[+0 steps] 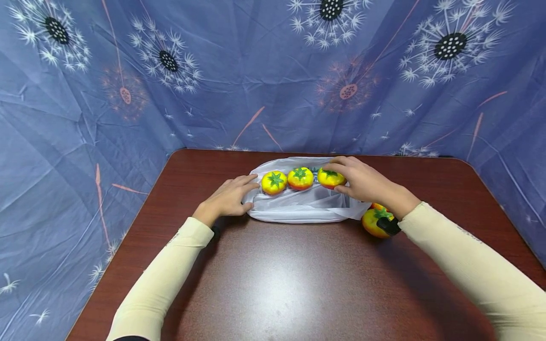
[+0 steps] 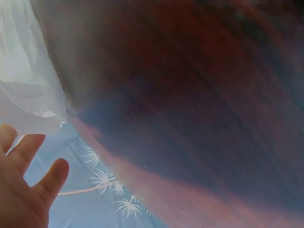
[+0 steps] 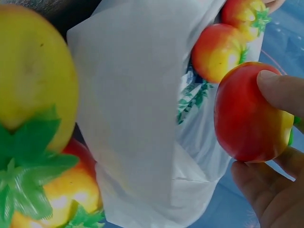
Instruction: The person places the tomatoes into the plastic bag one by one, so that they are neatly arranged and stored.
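Observation:
A white plastic bag lies on the table with its mouth spread. Two red-and-yellow tomatoes with green leafy tops sit in a row on it, toward its left and middle. My right hand grips a third tomato between thumb and fingers, over the right part of the bag. At the bag's left edge is my left hand, its fingers spread and relaxed, fingertips right at the plastic. The left wrist view shows those fingers extended beside the bag, pinching nothing.
Outside the bag on the right, under my right wrist, are more tomatoes, partly hidden by the wrist and a black strap-like piece. The brown wooden table ends at a blue dandelion-print cloth hanging behind it.

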Motion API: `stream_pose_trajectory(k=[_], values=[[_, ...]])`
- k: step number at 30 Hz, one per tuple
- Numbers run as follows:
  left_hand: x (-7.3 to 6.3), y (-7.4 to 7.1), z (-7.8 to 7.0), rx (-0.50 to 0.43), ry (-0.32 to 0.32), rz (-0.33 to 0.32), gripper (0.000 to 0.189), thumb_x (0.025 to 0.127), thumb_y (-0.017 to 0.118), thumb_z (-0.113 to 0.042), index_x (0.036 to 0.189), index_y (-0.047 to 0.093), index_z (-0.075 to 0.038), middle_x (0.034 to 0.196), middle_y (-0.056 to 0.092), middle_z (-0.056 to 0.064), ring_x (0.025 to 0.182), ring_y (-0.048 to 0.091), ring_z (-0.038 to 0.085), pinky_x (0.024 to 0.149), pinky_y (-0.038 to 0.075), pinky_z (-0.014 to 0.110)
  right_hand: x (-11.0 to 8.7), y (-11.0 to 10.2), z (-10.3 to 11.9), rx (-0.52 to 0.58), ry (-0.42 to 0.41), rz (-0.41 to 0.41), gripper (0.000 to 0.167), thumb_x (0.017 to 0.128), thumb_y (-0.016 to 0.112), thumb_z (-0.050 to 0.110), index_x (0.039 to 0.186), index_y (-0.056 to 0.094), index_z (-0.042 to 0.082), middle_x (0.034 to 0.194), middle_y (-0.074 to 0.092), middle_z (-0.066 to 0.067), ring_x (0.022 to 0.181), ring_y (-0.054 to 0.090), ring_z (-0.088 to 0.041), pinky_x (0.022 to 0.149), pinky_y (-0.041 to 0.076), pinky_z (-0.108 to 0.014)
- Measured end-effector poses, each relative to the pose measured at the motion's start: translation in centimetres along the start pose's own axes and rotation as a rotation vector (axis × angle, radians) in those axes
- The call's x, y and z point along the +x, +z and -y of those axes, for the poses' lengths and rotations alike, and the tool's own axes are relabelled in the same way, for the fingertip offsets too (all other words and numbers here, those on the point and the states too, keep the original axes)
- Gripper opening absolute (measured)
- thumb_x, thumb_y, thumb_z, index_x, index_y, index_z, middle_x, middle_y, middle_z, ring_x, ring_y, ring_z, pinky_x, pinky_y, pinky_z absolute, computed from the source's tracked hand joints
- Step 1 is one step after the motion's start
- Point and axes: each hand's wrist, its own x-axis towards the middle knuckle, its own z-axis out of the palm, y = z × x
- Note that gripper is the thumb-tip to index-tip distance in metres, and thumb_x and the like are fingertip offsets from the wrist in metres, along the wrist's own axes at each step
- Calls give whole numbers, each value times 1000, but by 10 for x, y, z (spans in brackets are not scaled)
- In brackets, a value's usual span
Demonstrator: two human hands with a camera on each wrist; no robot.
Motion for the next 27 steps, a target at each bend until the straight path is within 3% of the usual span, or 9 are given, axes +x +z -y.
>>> stream_pose_trajectory(k=[16,27], values=[[-1,-3,0,9,-4,4,61,87,64,-37,144,53,-16,162,35,6,148,34,27,114,34,53,10,9,-5,21,52,23,61,87,76,19,142,53,13,148,47,-17,134,46,-40,108,41,-57],[-1,-2,1,13,-7,1,66,88,62,-50,145,52,-18,162,34,6,148,35,28,113,35,53,11,15,-6,-64,22,-5,59,85,77,12,140,55,12,146,48,-20,132,46,-41,103,46,-56]])
